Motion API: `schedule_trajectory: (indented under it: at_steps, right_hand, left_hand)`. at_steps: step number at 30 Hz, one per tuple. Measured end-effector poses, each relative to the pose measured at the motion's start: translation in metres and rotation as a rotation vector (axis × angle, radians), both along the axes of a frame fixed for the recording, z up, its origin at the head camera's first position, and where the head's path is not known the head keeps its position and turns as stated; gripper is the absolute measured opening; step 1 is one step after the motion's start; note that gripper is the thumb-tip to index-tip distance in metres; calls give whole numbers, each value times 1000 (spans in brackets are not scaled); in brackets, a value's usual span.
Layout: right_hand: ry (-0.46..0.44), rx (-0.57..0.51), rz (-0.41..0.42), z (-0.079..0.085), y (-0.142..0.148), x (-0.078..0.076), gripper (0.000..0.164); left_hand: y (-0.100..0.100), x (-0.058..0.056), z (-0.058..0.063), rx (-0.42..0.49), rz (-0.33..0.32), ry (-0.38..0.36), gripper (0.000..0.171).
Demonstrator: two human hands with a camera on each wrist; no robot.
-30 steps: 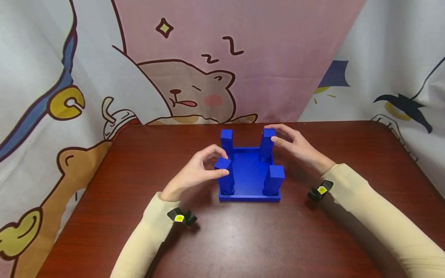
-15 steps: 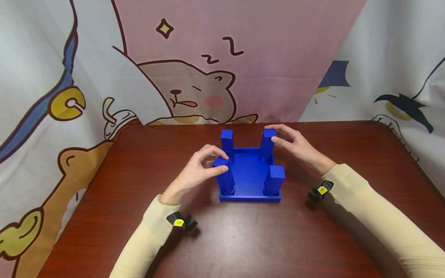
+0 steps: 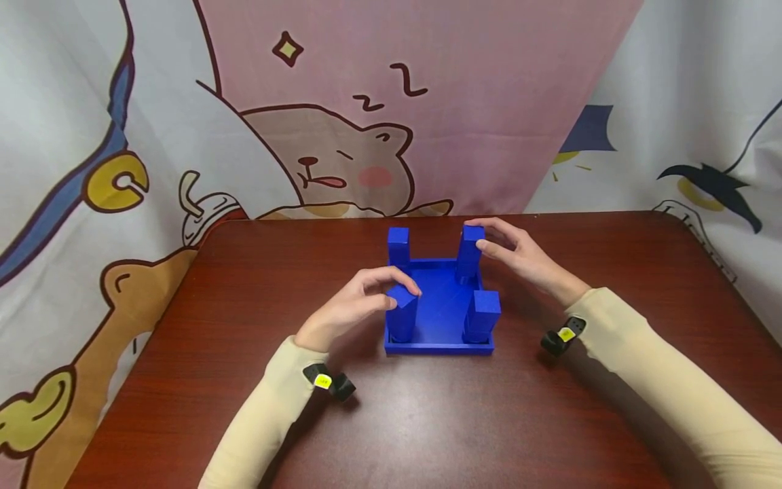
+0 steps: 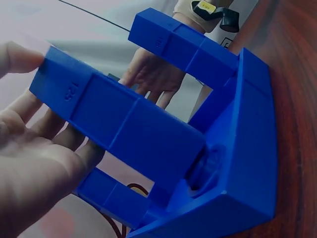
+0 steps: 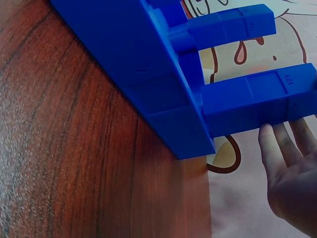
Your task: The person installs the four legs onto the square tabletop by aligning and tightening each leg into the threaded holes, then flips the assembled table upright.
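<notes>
A blue square tray-like base (image 3: 440, 348) lies on the table with a blue square post at each corner. At the near-left post (image 3: 403, 319), my left hand (image 3: 351, 299) pinches the top between thumb and fingers. That post is turned out of line with the base's sides. In the left wrist view, a round, ridged part (image 4: 208, 168) shows at its foot, and the number 125 is embossed near its top. My right hand (image 3: 531, 258) holds the far-right post (image 3: 469, 255) near its top, with the thumb on the near side; its fingers (image 5: 277, 148) lie along that post.
The near-right post (image 3: 484, 316) and the far-left post (image 3: 399, 246) stand untouched at their corners. Brown wood-grain table (image 3: 452, 421) surrounds the base. A printed cartoon curtain (image 3: 489, 102) hangs behind the table's back edge.
My left hand has moved right and slightly nearer, its fingers shifting over the near-left post. That post's top leaned left and has now swung right and turned. My right hand has stayed put.
</notes>
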State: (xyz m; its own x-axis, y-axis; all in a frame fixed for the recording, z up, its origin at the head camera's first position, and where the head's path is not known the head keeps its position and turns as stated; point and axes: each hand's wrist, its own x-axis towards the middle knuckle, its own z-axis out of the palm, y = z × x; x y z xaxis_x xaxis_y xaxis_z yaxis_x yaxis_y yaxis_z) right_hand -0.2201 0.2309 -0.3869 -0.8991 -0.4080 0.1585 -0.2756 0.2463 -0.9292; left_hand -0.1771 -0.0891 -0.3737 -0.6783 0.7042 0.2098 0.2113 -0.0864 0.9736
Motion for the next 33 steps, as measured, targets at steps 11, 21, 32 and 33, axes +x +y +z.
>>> schedule_trajectory:
  at_steps: [11,21,32,33]
  right_hand:
    - [-10,-6,-4,-1,0,0,43]
    - [8,-10,2,-2,1,-1,42]
    - [-17,-11,-6,-1,0,0,43]
    - [-20,-10,-8,-1,0,0,43]
  left_hand:
    - [-2,0,-2,29,-45,60,35]
    - [2,15,2,-9,142,184,45]
    - [3,19,2,-38,236,187,28]
    - [1,17,2,-33,209,164,26]
